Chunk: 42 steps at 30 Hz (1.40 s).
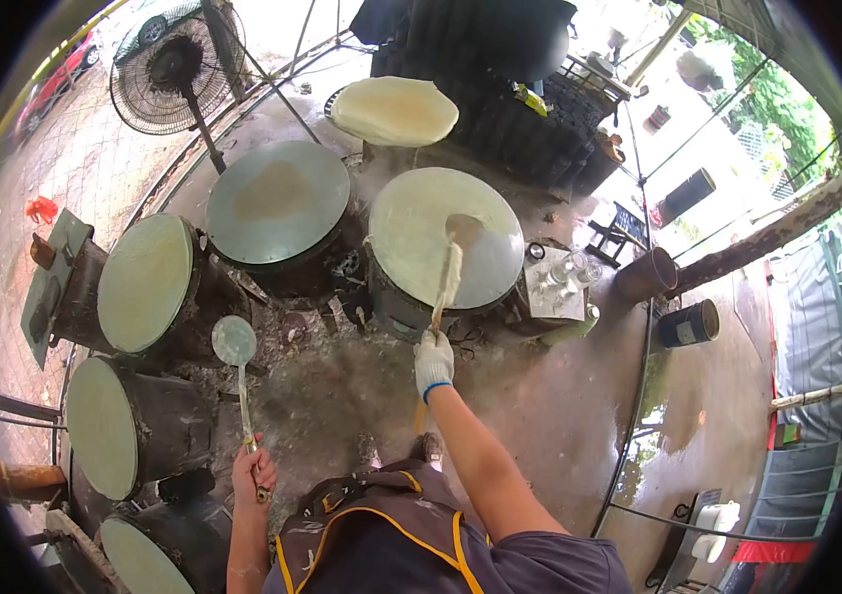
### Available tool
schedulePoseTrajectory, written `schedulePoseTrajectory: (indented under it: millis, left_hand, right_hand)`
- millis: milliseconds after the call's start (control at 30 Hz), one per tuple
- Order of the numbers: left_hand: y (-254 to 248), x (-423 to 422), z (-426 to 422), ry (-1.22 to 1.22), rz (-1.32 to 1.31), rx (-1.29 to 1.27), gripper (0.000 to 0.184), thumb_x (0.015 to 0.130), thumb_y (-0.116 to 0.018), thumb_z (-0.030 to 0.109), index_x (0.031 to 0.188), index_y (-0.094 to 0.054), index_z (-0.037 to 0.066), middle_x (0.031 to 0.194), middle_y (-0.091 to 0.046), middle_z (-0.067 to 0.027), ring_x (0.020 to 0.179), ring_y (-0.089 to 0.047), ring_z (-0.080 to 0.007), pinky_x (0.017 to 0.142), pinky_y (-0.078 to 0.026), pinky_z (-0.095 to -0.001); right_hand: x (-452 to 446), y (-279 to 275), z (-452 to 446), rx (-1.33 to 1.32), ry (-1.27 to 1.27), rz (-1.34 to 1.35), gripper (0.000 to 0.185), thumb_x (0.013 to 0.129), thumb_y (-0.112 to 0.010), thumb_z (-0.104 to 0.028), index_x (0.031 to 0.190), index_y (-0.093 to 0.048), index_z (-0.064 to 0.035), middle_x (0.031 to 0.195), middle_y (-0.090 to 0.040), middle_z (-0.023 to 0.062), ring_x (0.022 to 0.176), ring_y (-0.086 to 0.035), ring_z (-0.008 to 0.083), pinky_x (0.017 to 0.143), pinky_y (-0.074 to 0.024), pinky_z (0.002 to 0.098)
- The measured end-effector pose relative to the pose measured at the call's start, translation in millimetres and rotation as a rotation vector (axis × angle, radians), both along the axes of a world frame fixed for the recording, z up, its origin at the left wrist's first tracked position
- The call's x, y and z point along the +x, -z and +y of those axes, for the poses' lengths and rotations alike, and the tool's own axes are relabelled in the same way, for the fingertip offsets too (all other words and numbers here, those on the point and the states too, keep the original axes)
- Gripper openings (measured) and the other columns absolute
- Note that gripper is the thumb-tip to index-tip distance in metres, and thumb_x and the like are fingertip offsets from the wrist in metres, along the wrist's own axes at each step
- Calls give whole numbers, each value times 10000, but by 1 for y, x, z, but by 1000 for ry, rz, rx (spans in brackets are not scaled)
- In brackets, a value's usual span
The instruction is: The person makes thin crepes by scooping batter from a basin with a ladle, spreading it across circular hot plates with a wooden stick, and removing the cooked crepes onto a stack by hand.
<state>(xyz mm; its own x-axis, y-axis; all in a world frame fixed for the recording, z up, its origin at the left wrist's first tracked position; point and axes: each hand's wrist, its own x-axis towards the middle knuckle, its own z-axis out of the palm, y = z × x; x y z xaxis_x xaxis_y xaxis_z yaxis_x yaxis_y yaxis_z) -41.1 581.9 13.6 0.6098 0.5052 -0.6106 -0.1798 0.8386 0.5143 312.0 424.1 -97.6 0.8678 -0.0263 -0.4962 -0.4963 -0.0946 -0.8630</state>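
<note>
My left hand (255,471), bare, is closed around the lower handle of a ladle (234,342). The ladle's round head is coated in pale batter and hangs over the ground. My right hand (433,362), in a white glove with a blue cuff, grips a long-handled batter spreader (450,277). Its shaft is caked with batter, and its brownish end lies over the large round griddle (419,198). Pale batter covers most of that griddle, while its right side looks thinner and greyer. Behind it, a large flat pancake (396,111) rests on a raised support.
A second griddle (278,202) has a brownish patch. Batter-covered griddles (147,284) on drum stoves curve along my left. A standing fan (177,69) is beyond them. A small table (552,285) with glass jars stands right of the front griddle. A wooden post (773,230) slants at right.
</note>
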Motion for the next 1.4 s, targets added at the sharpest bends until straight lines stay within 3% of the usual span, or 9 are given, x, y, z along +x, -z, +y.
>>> schedulePoseTrajectory:
  millis: [200, 333, 467, 700, 833, 933, 1067, 1200, 1400]
  left_hand:
    - [-6, 17, -16, 23, -32, -37, 252, 892, -453, 43, 1143, -475, 29, 654, -420, -24, 397, -350, -53, 337, -312, -207]
    - [-8, 26, -35, 60, -45, -8, 198, 904, -460, 46, 1099, -491, 62, 656, -420, -20, 396, -345, -48, 339, -309, -201]
    - [-10, 45, -63, 50, -65, -22, 155, 923, -465, 58, 1071, -507, 82, 669, -425, -18, 398, -335, -50, 344, -309, -200]
    - [-16, 103, -133, 72, -170, -44, 136, 940, -461, 84, 1064, -515, 76, 711, -433, -27, 425, -345, -67, 374, -325, -217]
    - [-36, 152, -174, 75, -191, -53, 144, 926, -486, 80, 1068, -508, 70, 732, -433, -35, 464, -367, -84, 414, -337, -225]
    - [-42, 176, -197, 82, -218, -44, 163, 902, -520, 72, 1063, -503, 63, 758, -440, -40, 501, -389, -94, 438, -350, -231]
    - [-49, 196, -224, 77, -137, 4, 188, 871, -553, 58, 1049, -493, 53, 800, -450, -49, 539, -405, -98, 452, -358, -228]
    - [-49, 209, -229, 63, -136, -18, 187, 860, -533, 36, 1039, -481, 49, 823, -455, -57, 548, -408, -101, 454, -363, -224]
    - [-47, 215, -221, 13, -129, -49, 192, 854, -519, 26, 1042, -484, 35, 823, -458, -62, 536, -404, -109, 435, -363, -228]
  right_hand:
    - [-9, -41, -33, -291, -478, -83, 346, 960, -513, -295, 1230, -542, -80, 740, -588, 33, 565, -524, 115, 563, -446, 249]
    - [27, -17, -54, -8, -135, -44, 342, 961, -507, -311, 1207, -551, -79, 714, -572, 26, 510, -453, 94, 455, -371, 261]
    - [-2, -64, -79, -143, -682, 62, 395, 935, -512, -369, 1193, -577, -76, 832, -650, 93, 695, -633, 167, 664, -485, 321]
    - [84, -20, -165, -101, -401, -34, 351, 936, -519, -350, 1189, -590, -118, 788, -643, 68, 651, -593, 109, 577, -468, 282]
    - [89, -59, -204, -340, -917, -146, 379, 919, -511, -368, 1149, -596, -79, 889, -668, 159, 804, -659, 268, 763, -495, 364]
    - [121, -32, -237, -309, -732, -142, 370, 924, -485, -345, 1140, -578, -59, 961, -650, 222, 917, -637, 366, 802, -473, 446]
    - [181, -92, -224, -337, -713, -216, 341, 928, -486, -332, 1068, -570, -33, 913, -641, 234, 896, -621, 395, 771, -464, 488]
    - [154, -46, -253, -364, -1192, -390, 329, 910, -517, -322, 1080, -583, -48, 956, -645, 223, 923, -623, 381, 800, -484, 468]
    - [186, -25, -272, -527, -767, -538, 303, 927, -493, -307, 1177, -543, -143, 941, -640, 232, 891, -609, 423, 767, -473, 504]
